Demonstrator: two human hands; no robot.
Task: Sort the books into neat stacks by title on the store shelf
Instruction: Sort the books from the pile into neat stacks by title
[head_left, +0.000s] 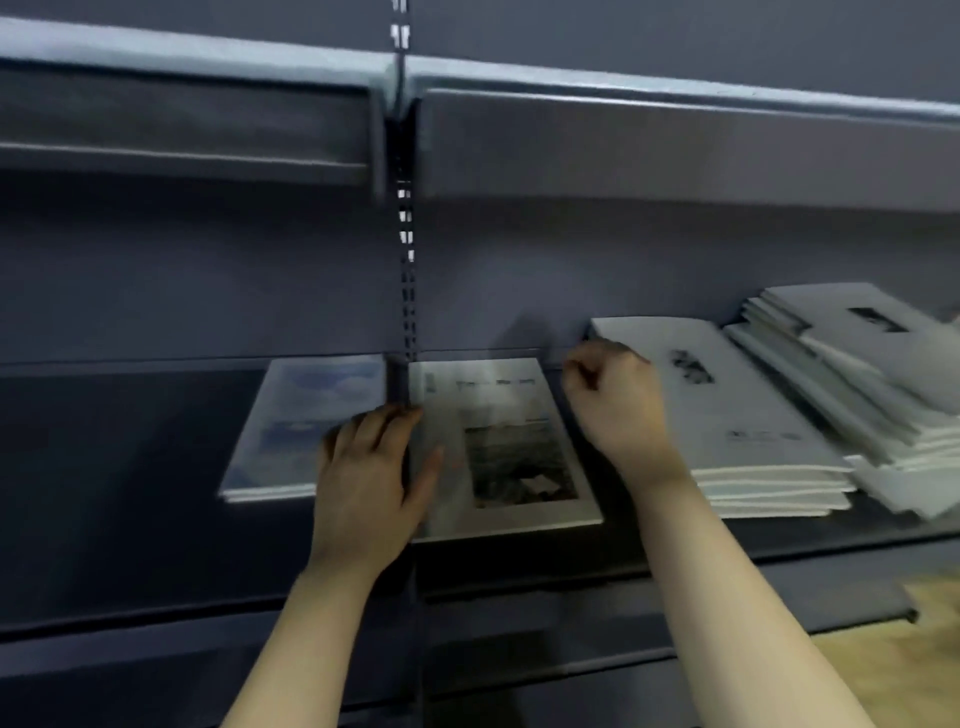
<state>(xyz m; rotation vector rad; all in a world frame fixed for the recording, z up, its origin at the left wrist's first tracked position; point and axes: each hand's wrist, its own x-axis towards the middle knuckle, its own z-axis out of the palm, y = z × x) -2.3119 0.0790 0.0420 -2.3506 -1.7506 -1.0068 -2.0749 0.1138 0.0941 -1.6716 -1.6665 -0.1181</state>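
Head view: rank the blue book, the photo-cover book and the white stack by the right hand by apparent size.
1. white stack
2. photo-cover book
3. blue book, but nearly alike with 2: the left hand covers part.

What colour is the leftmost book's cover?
The leftmost book is pale blue with white patches, head view.

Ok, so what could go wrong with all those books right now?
1. The fanned-out pile at the far right looks loose and tilted against the white stack. A bump from the right hand beside that stack might send books sliding.
2. The photo-cover book lies close to the front edge of the shelf, and the left hand rests on its side, so a pull might tip it off.
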